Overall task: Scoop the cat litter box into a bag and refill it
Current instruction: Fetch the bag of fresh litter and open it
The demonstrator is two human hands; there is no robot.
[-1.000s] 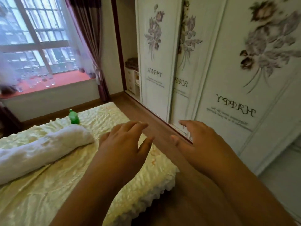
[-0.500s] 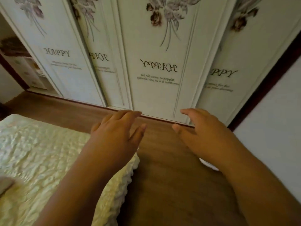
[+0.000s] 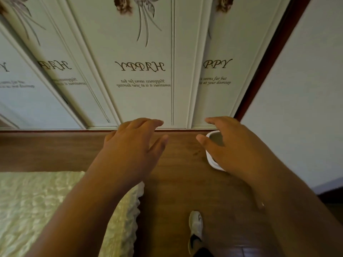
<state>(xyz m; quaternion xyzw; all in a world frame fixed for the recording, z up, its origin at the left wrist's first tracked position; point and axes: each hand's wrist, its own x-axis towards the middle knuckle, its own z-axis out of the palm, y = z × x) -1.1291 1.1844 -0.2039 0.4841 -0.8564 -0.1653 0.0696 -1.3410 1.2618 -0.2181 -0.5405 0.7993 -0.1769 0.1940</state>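
Hands reach out over the brown wooden floor (image 3: 176, 191), palms down and empty. Fingers of the left hand (image 3: 130, 145) are straight and loosely spread, the thumb angled out to the right, holding nothing. Fingers of the right hand (image 3: 230, 145) are likewise relaxed and spread, gripping nothing. Just beneath the right thumb and palm, partly hidden by them, sits a white plastic tub with a rounded rim (image 3: 211, 160) on the floor near the corner; whether it is the litter box cannot be told. Beyond both sets of fingertips stand white wardrobe doors printed with flowers and the word HAPPY (image 3: 141, 80). Below the left wrist lies a pale yellow ruffled bedspread (image 3: 37, 210). Below the right forearm, a white shoe (image 3: 195, 225) rests on the floor.
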